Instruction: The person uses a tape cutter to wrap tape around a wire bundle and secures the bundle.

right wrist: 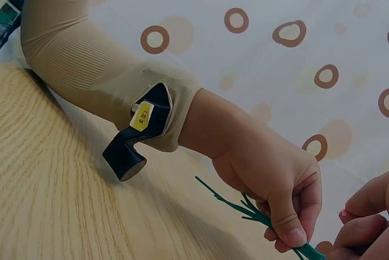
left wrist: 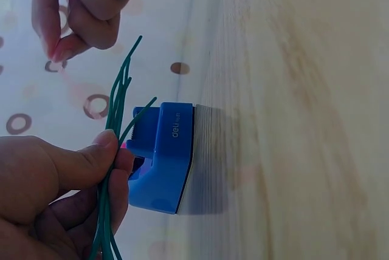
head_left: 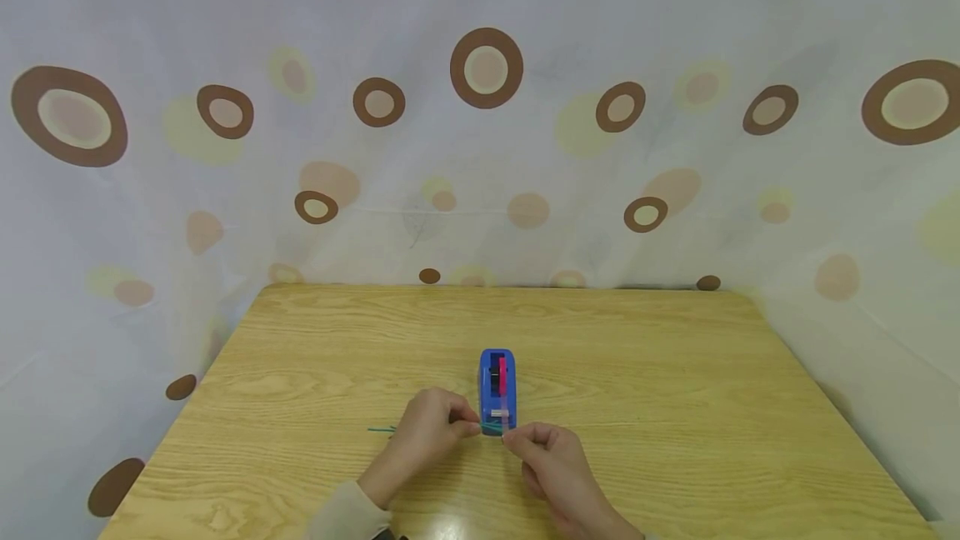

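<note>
My left hand (head_left: 427, 429) pinches a bundle of thin green strands (left wrist: 120, 99) between thumb and fingers, near one end. Loose ends of the bundle stick out on both sides of the hand. Just beyond stands a blue tape dispenser (left wrist: 170, 166), upright on the table, with a pink-cored roll (head_left: 502, 376) in it. My right hand (head_left: 553, 465) pinches the free end of a strip of pinkish see-through tape (left wrist: 79, 93) drawn from the dispenser. In the head view, the strands lie across the dispenser's near end, close by the strip; whether they touch it, I cannot tell.
A wood-grain table (head_left: 645, 357) carries everything. Behind it and along its sides hangs a pale curtain (head_left: 405, 157) with brown ring patterns. A dark camera mount (right wrist: 143, 123) sits on the left sleeve's cuff.
</note>
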Demonstrator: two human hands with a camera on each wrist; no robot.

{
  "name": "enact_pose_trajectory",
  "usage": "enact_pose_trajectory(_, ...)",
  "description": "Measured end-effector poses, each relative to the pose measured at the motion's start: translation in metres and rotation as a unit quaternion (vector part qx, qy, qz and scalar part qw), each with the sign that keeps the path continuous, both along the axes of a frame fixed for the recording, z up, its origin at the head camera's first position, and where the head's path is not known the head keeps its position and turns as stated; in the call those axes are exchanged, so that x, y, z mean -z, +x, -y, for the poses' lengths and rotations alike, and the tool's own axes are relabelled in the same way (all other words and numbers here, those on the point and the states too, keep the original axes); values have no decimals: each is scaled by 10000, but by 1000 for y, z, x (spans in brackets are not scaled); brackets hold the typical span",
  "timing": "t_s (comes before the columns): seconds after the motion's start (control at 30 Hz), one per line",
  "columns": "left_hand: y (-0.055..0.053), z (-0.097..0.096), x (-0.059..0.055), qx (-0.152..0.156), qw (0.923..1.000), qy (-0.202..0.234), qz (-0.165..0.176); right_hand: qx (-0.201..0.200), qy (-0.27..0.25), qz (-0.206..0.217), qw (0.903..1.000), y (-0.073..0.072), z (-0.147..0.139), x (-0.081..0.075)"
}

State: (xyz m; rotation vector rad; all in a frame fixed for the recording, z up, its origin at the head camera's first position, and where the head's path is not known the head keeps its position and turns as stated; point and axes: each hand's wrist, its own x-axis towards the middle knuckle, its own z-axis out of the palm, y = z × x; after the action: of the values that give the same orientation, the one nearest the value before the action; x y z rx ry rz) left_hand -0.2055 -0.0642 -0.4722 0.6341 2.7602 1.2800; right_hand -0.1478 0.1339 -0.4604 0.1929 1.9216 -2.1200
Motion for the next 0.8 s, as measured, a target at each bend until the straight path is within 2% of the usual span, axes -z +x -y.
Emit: enact_pose_trajectory(0.8, 0, -10, 0, 76, 9999, 110, 74, -80, 1, -38, 10000, 1, 2, -4)
